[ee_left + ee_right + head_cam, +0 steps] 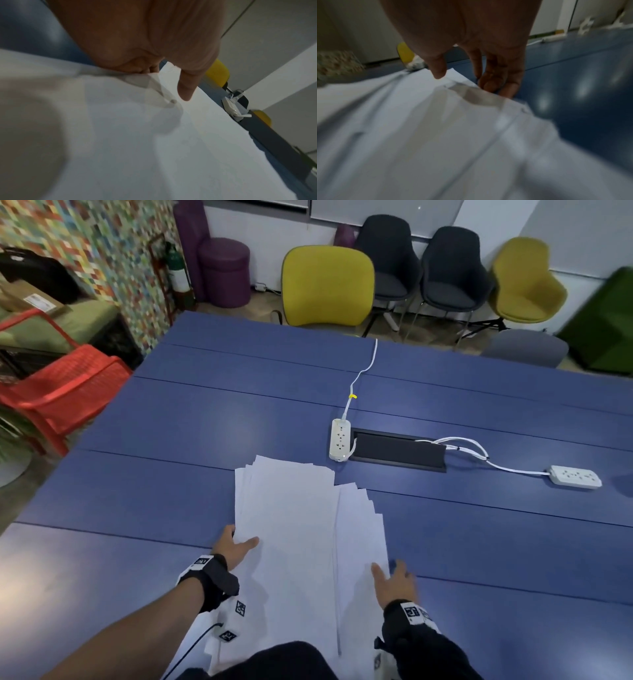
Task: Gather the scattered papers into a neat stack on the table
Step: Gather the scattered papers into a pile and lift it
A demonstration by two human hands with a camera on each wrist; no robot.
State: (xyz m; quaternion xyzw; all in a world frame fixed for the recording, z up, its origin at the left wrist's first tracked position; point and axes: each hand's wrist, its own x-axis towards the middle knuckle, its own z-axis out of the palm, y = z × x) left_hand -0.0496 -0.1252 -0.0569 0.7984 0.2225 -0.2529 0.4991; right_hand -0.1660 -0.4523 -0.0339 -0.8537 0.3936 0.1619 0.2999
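No readable text in any view. Papers [291, 529] show blank white faces, no print legible. Black-and-white square fiducial tags sit on the wrist straps [412, 611] and on white tabs near the left forearm; they carry patterns only, no characters. A cardboard box [30, 299] far left has a white label, too blurred to read. Power strips [340, 439] show no legible markings.

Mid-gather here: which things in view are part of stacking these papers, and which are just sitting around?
Part of the job:
papers, fanned and uneven
left hand at their left edge
right hand at their right edge
blue table

Lying about:
near power strip
far power strip
yellow chair
red chair
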